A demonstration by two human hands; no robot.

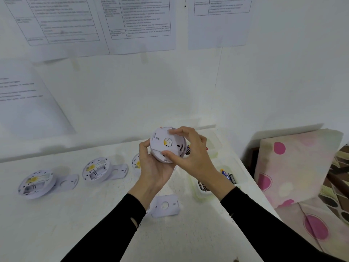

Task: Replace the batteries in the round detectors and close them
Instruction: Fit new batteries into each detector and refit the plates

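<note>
Four round detectors (167, 144) (36, 184) (96, 171) (136, 163), three loose back plates (166, 206) (69, 183) (120, 170), two hands (154, 167) (190, 148).

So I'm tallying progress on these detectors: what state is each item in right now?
Held detector: off the table, back plate on, gripped by left hand and right hand.
Far-left detector: open, battery bay showing, its plate beside it.
Second detector: open, plate beside it.
Third detector: mostly hidden behind the left hand.
Loose back plate: lying flat on the table.
Batteries: lying in a clear tray.
</note>
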